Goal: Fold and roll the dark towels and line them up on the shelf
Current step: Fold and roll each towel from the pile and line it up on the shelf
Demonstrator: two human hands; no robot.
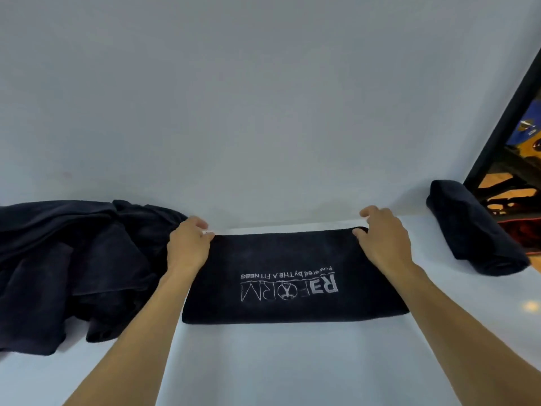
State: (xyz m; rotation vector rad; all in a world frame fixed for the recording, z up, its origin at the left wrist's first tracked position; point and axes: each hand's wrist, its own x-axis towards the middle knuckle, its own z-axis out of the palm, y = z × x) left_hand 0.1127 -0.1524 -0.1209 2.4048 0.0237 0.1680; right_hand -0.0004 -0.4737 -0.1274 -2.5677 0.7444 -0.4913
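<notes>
A dark folded towel with a white logo lies flat on the white shelf in front of me. My left hand pinches its far left corner. My right hand holds its far right corner, with the thumb on the cloth and the fingers curled over the far edge. A rolled dark towel lies at the right end of the shelf. A heap of unfolded dark towels sits at the left, touching the folded towel's left side.
A plain white wall rises just behind the shelf. A black-framed window or mirror stands at the far right beside the rolled towel. Bare shelf surface shows between the folded towel and the rolled one, and along the near edge.
</notes>
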